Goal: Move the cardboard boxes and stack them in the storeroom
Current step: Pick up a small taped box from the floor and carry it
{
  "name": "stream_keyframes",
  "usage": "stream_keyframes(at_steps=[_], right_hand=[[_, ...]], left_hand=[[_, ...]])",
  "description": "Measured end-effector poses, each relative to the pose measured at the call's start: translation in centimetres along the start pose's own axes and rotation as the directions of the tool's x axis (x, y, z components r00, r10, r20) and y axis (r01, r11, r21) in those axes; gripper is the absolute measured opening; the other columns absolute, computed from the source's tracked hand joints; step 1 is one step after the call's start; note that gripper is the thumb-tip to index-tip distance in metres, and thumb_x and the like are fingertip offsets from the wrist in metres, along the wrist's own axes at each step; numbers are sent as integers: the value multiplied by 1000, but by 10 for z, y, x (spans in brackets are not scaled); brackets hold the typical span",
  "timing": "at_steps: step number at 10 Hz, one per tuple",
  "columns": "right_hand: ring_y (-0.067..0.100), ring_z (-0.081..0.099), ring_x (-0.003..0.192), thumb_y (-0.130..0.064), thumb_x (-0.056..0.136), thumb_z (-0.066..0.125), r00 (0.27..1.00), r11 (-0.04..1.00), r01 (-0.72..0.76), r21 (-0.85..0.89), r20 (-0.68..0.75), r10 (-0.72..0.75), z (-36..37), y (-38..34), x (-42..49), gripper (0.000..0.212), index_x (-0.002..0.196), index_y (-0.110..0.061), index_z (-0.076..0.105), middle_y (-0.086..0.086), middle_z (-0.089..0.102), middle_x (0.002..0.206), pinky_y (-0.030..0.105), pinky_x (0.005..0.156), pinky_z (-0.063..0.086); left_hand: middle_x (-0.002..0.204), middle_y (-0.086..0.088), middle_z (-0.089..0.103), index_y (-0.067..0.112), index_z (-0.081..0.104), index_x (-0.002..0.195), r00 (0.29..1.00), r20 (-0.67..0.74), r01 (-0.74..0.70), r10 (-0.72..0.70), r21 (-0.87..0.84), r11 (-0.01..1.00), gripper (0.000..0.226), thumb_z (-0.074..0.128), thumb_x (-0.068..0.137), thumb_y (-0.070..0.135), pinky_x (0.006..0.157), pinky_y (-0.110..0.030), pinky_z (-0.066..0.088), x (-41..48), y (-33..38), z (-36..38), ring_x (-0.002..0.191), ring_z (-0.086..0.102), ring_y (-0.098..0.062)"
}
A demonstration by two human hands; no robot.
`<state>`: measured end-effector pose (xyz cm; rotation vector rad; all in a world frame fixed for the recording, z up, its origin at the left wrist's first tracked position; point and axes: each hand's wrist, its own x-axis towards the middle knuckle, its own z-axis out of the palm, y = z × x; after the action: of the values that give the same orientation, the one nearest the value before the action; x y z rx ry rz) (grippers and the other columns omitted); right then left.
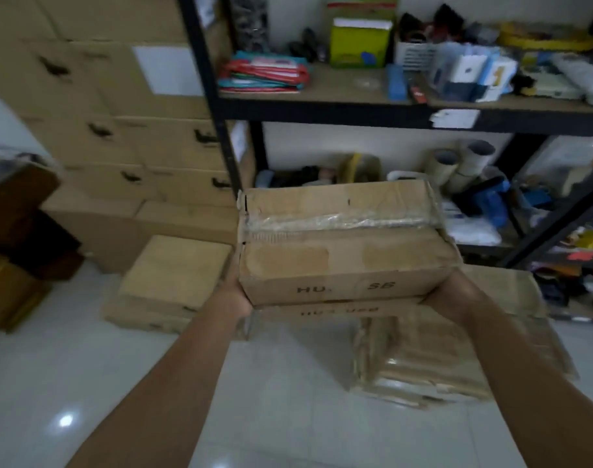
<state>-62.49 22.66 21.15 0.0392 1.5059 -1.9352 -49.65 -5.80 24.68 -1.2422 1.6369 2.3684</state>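
Note:
I hold a taped cardboard box (342, 244) in front of me, its top sealed with clear tape and dark lettering on its near side. My left hand (236, 298) grips its left end and my right hand (448, 295) grips its right end. Directly beneath it lies a second, similar box (339, 312) with the same lettering; whether the two touch is unclear. A low pair of stacked boxes (173, 282) sits on the floor to the left. A tall wall of stacked cardboard boxes (119, 106) fills the back left corner.
A black metal shelving unit (322, 109) crowded with bags, packets and tape rolls stands behind the box. Wrapped brown bundles (423, 363) lie on the white tiled floor (86, 366) at lower right. Dark brown furniture (22, 214) stands at the left edge.

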Motion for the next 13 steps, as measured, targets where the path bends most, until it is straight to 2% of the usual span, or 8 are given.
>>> stream_keyframes(at_steps=[1, 2, 3, 5, 6, 9, 12, 13], right_hand=[[23, 61, 91, -44, 94, 47, 988, 996, -82, 42, -124, 87, 94, 11, 3, 26, 99, -23, 63, 6, 65, 107, 47, 88, 49], [22, 56, 83, -23, 103, 33, 982, 990, -116, -78, -161, 102, 169, 48, 18, 26, 92, -21, 57, 10, 62, 112, 43, 80, 46], [28, 58, 102, -26, 102, 36, 987, 974, -136, -182, -113, 117, 239, 94, 34, 25, 107, -24, 60, 8, 63, 119, 47, 93, 46], [39, 56, 110, -29, 103, 36, 988, 930, -151, -334, -35, 148, 401, 160, 48, 26, 100, -25, 61, 20, 61, 118, 51, 89, 51], [37, 52, 115, -34, 102, 33, 974, 900, -166, -402, 77, 214, 467, 183, 70, 29, 96, -33, 61, 10, 60, 123, 55, 103, 41], [21, 53, 82, -14, 100, 33, 940, 825, -163, -541, 170, 297, 639, 210, 193, 28, 94, -19, 60, 4, 61, 90, 31, 68, 42], [35, 57, 113, -35, 100, 44, 935, 851, -171, -497, 190, 299, 773, 228, 294, 23, 112, -27, 62, 13, 63, 120, 55, 100, 45], [33, 55, 115, -34, 101, 41, 944, 880, -164, -446, 187, 271, 807, 249, 319, 25, 118, -27, 59, 6, 64, 117, 55, 103, 43]], left_hand=[[58, -14, 62, 9, 53, 85, 984, -109, 98, -140, -325, 941, 39, 35, 103, 39, 46, -33, 51, -33, 18, -70, 63, 52, -32], [68, -15, 65, 5, 57, 120, 987, -92, 90, -131, -361, 928, 52, 37, 100, 48, 25, -32, 41, -32, 17, -169, 69, 54, -35], [110, -19, 70, 11, 64, 126, 979, -179, 36, -101, -336, 941, 60, 49, 92, 58, 74, -52, 58, -40, 11, -262, 97, 65, -38], [81, -8, 75, 18, 71, 84, 960, -261, -161, 97, -237, 958, 44, 41, 99, 46, 58, -35, 56, -70, 6, -411, 66, 72, -25], [77, -7, 75, 17, 69, 83, 929, -356, -202, 104, -248, 948, 42, 42, 100, 44, 56, -37, 56, -63, 7, -477, 63, 71, -25], [60, 1, 70, 16, 61, 84, 889, -455, -181, 42, -266, 947, 31, 40, 103, 30, 47, -26, 51, 16, 52, -641, 53, 67, -16], [68, -5, 70, 16, 65, 89, 924, -383, -93, 21, -173, 981, 37, 34, 105, 28, 40, -24, 48, 110, 133, -773, 50, 65, -14], [71, -10, 73, 9, 58, 115, 946, -311, 51, -95, -147, 988, 40, 26, 106, 31, 41, -38, 51, 145, 153, -828, 54, 68, -29]])
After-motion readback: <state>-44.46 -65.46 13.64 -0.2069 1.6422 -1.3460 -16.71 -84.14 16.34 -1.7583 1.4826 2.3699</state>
